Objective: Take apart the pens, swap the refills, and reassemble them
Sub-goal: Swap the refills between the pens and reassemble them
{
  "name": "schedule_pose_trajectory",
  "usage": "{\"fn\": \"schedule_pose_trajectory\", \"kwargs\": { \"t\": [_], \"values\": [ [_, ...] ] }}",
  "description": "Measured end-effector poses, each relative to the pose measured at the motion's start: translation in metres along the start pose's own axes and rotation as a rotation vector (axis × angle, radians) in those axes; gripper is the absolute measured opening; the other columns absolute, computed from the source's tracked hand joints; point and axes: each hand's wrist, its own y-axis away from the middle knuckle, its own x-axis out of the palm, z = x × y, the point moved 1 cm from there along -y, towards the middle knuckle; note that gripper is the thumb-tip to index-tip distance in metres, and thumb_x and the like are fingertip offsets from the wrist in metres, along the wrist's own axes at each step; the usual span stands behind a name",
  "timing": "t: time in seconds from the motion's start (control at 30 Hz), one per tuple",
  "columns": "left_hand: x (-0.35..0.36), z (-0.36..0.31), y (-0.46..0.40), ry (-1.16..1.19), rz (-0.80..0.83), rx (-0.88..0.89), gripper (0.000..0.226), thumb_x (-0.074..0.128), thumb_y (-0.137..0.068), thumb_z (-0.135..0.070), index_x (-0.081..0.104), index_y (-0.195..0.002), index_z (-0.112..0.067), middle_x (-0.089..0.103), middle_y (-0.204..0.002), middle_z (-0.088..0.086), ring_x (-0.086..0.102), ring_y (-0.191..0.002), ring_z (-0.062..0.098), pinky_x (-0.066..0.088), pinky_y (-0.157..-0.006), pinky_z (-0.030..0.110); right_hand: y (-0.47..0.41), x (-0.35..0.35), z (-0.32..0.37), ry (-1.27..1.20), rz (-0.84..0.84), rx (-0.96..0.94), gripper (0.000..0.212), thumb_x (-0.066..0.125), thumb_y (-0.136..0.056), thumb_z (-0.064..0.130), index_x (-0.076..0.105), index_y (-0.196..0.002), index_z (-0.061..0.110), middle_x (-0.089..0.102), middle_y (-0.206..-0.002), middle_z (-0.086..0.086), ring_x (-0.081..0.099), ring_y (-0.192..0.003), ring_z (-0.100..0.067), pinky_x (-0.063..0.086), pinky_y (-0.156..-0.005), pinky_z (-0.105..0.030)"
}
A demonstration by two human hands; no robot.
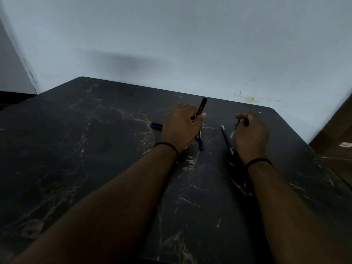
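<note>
My left hand (181,126) grips a black pen barrel (201,106) that points up and away from me. My right hand (251,134) pinches a thin refill (234,130), pale at its lower end. On the dark marble table (95,149) a blue refill (227,139) lies between my hands. A blue pen barrel with white lettering (200,141) lies just right of my left wrist. A blue cap (156,125) sticks out from behind my left hand on its left side.
The table's far edge meets a pale wall (190,44). Its rounded right corner (274,111) is close to my right hand, with a brown floor beyond. Both wrists wear a black band.
</note>
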Motion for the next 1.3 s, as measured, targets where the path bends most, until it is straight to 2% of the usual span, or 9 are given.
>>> {"fn": "schedule_pose_trajectory", "kwargs": {
  "t": [0.13,0.27,0.37,0.53,0.67,0.83,0.97,1.07,1.3],
  "values": [
    [0.000,0.001,-0.001,0.001,0.002,-0.003,0.027,0.058,-0.094,-0.042,0.047,-0.071,-0.034,0.048,-0.074,-0.013,0.044,-0.065,-0.001,0.032,-0.058,0.018,-0.004,-0.002,-0.001,-0.029,0.001,0.019,0.027,0.055,-0.093,0.004,0.070,-0.114,0.011,0.070,-0.111,-0.003,0.058,-0.094,-0.009,0.040,-0.082,-0.018],
    [0.002,0.002,-0.001,0.017,-0.011,-0.019,0.040,0.059,-0.093,-0.042,0.037,-0.060,-0.035,0.043,-0.067,-0.014,0.042,-0.061,-0.001,0.033,-0.057,0.023,-0.008,-0.005,-0.006,0.089,-0.028,-0.064,0.021,0.065,-0.095,0.025,0.075,-0.107,0.011,0.074,-0.098,-0.007,0.060,-0.082,-0.011,0.038,-0.073,-0.019],
    [0.001,0.002,-0.001,0.030,-0.011,-0.032,0.040,0.060,-0.092,-0.042,0.037,-0.061,-0.038,0.042,-0.067,-0.016,0.042,-0.061,-0.002,0.032,-0.056,0.022,-0.013,-0.005,-0.009,0.225,-0.011,-0.085,0.023,0.064,-0.096,0.027,0.076,-0.101,0.009,0.075,-0.092,-0.011,0.057,-0.073,-0.015,0.035,-0.067,-0.022],
    [0.002,0.002,-0.001,0.028,-0.009,-0.030,0.029,0.060,-0.092,-0.043,0.046,-0.068,-0.036,0.049,-0.073,-0.014,0.045,-0.064,-0.003,0.031,-0.056,0.016,-0.013,-0.002,-0.021,0.368,0.192,0.024,0.024,0.068,-0.090,0.029,0.076,-0.108,0.015,0.074,-0.105,-0.012,0.067,-0.099,-0.033,0.050,-0.082,-0.032],
    [0.003,0.003,-0.001,0.027,-0.004,-0.028,0.024,0.060,-0.092,-0.043,0.049,-0.072,-0.035,0.051,-0.075,-0.013,0.047,-0.065,-0.002,0.034,-0.057,0.017,-0.013,-0.002,-0.023,0.440,0.226,0.006,0.025,0.069,-0.086,0.036,0.079,-0.098,0.016,0.076,-0.095,-0.009,0.069,-0.089,-0.032,0.045,-0.072,-0.028],
    [0.002,0.003,-0.002,0.005,0.004,-0.042,0.031,0.060,-0.092,-0.044,0.046,-0.066,-0.035,0.056,-0.078,-0.007,0.050,-0.067,0.006,0.043,-0.062,0.027,-0.011,0.002,-0.022,0.430,0.256,0.021,0.031,0.064,-0.090,0.040,0.077,-0.088,0.012,0.073,-0.084,-0.011,0.067,-0.082,-0.032,0.055,-0.075,-0.035],
    [0.001,0.002,-0.002,-0.001,-0.007,-0.045,0.027,0.061,-0.092,-0.042,0.058,-0.071,-0.024,0.058,-0.079,-0.003,0.054,-0.070,0.012,0.048,-0.065,0.030,-0.012,0.002,-0.023,0.432,0.251,0.015,0.031,0.061,-0.093,0.035,0.074,-0.085,0.009,0.070,-0.083,-0.014,0.064,-0.082,-0.034,0.042,-0.068,-0.029],
    [0.002,0.002,-0.001,0.001,-0.016,-0.039,0.028,0.062,-0.092,-0.041,0.057,-0.071,-0.023,0.058,-0.078,-0.003,0.052,-0.069,0.011,0.045,-0.063,0.028,-0.012,0.002,-0.022,0.411,0.256,0.036,0.028,0.061,-0.093,0.032,0.074,-0.085,0.008,0.070,-0.086,-0.016,0.058,-0.075,-0.032,0.038,-0.068,-0.028],
    [0.003,0.003,-0.002,-0.029,-0.007,-0.044,0.032,0.060,-0.092,-0.042,0.056,-0.069,-0.019,0.058,-0.077,-0.002,0.052,-0.070,0.012,0.041,-0.063,0.027,-0.011,0.002,-0.023,0.384,0.253,0.042,0.025,0.061,-0.093,0.033,0.074,-0.095,0.011,0.072,-0.095,-0.014,0.065,-0.091,-0.035,0.040,-0.072,-0.029]
  ]
}}
